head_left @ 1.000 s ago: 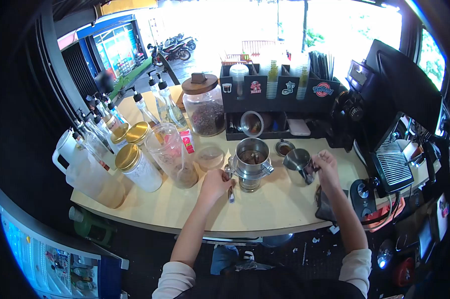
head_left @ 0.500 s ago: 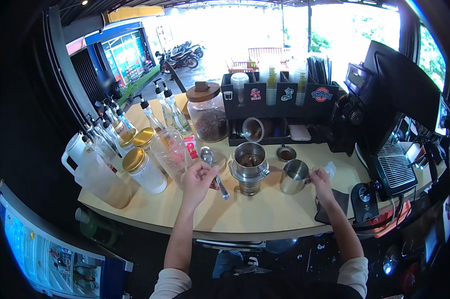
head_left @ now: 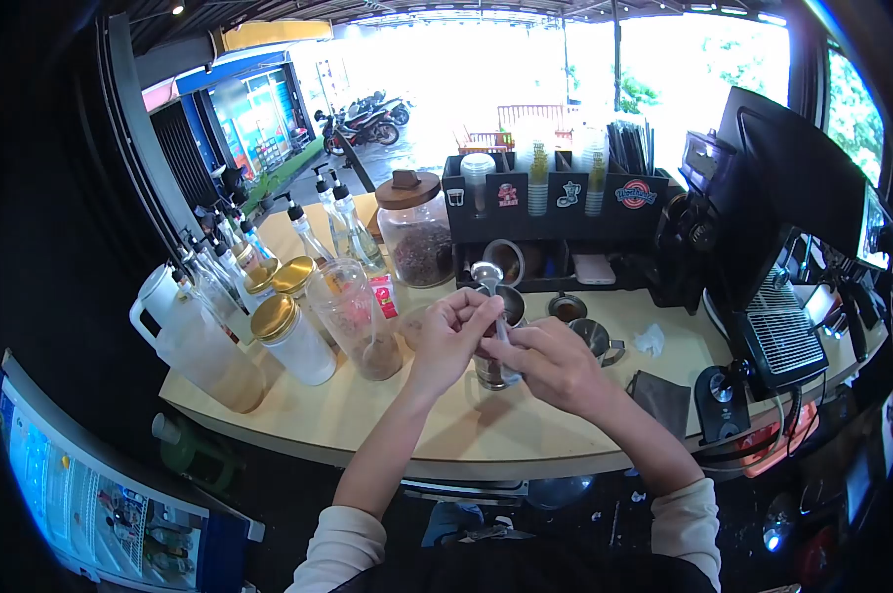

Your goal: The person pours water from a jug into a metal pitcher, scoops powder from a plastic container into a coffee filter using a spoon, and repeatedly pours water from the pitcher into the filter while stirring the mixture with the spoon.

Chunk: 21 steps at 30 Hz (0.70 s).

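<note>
Clock centred on the spoon (head_left: pixel 487 273); it stands steeply over the counter (head_left: pixel 446 435), bowl toward 12, handle running down toward 6; the handle is partly covered by fingers, its lower end hard to separate from the metal behind. Left hand (head_left: pixel 450 341) at 8 pinches the handle narrowly, thumb against curled fingers; right hand (head_left: pixel 560 369) at 4 also has the handle in a narrow finger hold, lower down; fingertip contact partly obscured.

Pot (head_left: pixel 488 376) directly behind the hands; only some rim and a piece of its base show, contents hidden; dish (head_left: pixel 566 307) at 3, brown matter inside, too small to identify; jug (head_left: pixel 592 343) between 3 and 4, its near side masked by the right hand, handle visible; tissue (head_left: pixel 650 340) farther out at 3; cloth (head_left: pixel 659 403) at 4, partly behind the right forearm.

Cup (head_left: pixel 353 331) at 9, tall and clear, contents blurred; tub (head_left: pixel 293 341) beyond it, gold lid on; bean jar (head_left: pixel 416 247) between 10 and 11; rack (head_left: pixel 555 212) at 1; fridge (head_left: pixel 101 494) at 8, cut off below; daylight at 12 washes out background detail.
</note>
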Tool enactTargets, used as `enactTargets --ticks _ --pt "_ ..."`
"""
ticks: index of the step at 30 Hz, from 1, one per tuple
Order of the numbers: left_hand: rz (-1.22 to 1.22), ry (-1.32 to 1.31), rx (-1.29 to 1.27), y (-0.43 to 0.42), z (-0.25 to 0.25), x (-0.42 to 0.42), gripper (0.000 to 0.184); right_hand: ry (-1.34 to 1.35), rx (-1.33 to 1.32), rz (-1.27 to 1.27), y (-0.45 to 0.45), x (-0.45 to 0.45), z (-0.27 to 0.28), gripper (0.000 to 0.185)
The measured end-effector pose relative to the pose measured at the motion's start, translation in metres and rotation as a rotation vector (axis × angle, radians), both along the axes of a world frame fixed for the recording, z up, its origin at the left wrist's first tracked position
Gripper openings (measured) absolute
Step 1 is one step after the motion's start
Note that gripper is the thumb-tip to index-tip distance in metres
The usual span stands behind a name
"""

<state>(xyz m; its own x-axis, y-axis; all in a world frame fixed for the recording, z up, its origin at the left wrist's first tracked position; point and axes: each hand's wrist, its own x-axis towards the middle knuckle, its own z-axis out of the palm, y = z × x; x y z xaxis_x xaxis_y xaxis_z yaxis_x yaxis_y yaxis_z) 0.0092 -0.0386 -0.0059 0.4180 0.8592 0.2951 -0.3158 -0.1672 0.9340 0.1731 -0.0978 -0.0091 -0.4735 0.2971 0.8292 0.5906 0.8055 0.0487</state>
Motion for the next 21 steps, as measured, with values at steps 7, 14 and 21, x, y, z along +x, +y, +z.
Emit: enactTargets --ticks 7,14,21 --pt "0.202 -0.141 0.218 0.037 -0.048 -0.018 0.023 0.346 0.005 -0.078 0.006 0.019 0.013 0.029" --pt "0.240 0.209 0.513 0.050 -0.071 0.001 0.077 0.257 -0.390 -0.033 0.028 0.016 0.010 0.014" --pt "0.141 0.189 0.424 0.059 -0.083 0.002 0.078 0.131 -0.461 -0.044 0.037 0.017 0.013 0.012"
